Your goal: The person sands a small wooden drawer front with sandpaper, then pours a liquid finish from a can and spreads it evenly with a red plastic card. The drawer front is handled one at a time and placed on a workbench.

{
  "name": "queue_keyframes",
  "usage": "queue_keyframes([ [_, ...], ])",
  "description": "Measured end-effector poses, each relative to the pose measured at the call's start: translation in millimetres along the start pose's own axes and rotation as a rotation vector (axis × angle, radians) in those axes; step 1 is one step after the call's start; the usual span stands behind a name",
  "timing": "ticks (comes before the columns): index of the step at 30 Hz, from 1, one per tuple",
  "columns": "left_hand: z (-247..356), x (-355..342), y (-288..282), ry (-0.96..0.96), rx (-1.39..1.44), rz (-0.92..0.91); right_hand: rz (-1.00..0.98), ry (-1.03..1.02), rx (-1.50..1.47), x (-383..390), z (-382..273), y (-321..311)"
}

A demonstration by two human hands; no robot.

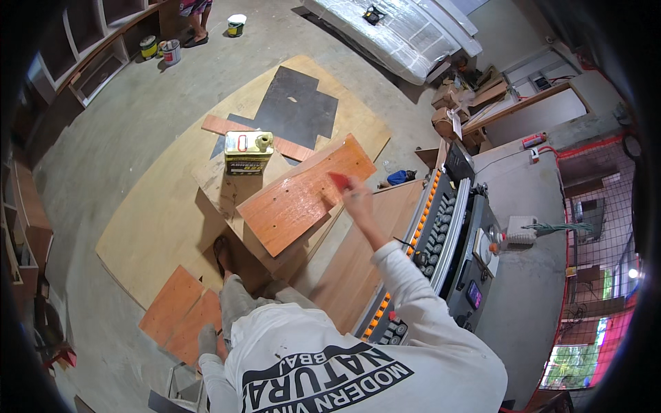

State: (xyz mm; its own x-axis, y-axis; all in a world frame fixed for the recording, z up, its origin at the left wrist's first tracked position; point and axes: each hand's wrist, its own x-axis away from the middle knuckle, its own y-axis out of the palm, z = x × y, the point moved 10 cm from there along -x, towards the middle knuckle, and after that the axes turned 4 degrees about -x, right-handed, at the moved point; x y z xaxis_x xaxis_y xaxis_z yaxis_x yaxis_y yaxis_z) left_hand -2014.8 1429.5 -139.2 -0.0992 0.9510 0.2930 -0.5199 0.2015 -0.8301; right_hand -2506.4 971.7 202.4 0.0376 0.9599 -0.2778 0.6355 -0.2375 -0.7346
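My right hand is closed on a small red flat spreader, which meets the top of a reddish-orange wooden board. The board has a glossy sheen and several dark holes, and it lies tilted across a wooden box-like stand. A rectangular gold metal can stands upright on that stand, left of the board. Down at the lower left, my left hand looks grey, perhaps gloved, and is beside two more reddish boards. Its fingers are too unclear to read.
A large plywood sheet lies on the floor under the stand, with dark sheet pieces on it. A long machine with rollers runs along my right. Paint tins and another person's legs are at the far left.
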Motion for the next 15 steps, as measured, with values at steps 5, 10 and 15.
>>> queue_keyframes([
  [5, -10.7, 16.0, 5.8, 0.031, -0.043, -0.034, 0.044, 0.187, 0.424, -78.5, 136.9, -69.0],
  [10, -50.7, 44.4, 16.6, -0.386, 0.182, -0.249, 0.063, 0.132, 0.474, -101.5, 153.3, -91.1],
  [15, 10.2, 40.4, -4.1, -0.037, -0.08, -0.206, -0.046, 0.071, 0.502, -99.0, 154.2, -71.1],
])
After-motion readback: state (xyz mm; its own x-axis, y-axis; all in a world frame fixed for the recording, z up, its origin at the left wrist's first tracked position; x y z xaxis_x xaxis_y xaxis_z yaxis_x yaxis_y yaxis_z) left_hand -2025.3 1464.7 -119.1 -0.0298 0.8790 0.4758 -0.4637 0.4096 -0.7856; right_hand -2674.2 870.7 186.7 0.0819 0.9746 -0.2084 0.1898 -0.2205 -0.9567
